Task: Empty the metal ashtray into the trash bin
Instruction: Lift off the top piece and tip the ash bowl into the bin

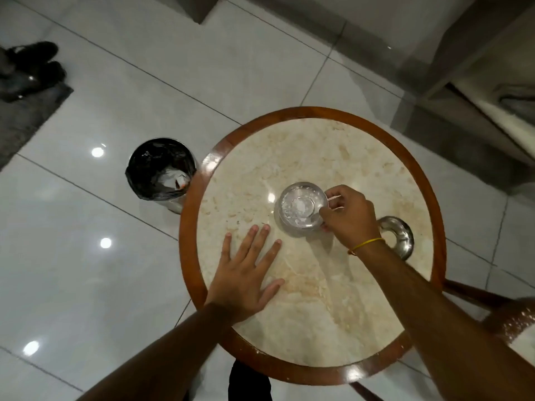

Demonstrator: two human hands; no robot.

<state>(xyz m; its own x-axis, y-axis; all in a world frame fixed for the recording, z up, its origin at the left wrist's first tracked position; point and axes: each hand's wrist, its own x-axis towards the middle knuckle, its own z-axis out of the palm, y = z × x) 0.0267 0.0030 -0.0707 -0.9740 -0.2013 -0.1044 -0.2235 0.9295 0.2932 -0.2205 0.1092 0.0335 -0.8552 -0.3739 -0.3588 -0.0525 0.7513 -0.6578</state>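
Observation:
The metal ashtray bowl (299, 208) stands on the round marble table (315, 285), with white ash and bits inside. My right hand (347, 217) is at its right rim, fingers pinched on the edge. A ring-shaped metal lid (398, 235) lies on the table behind my right wrist. Fingers spread, my left hand (247, 270) rests flat on the tabletop, to the lower left of the bowl. The trash bin (160, 169), lined with a black bag and holding some paper, stands on the floor just left of the table.
The table has a brown wooden rim (188, 227). Glossy white floor tiles surround it. Dark shoes (31, 68) sit on a grey mat at the far left. A wooden chair (492, 308) is at the lower right, and pale furniture at the upper right.

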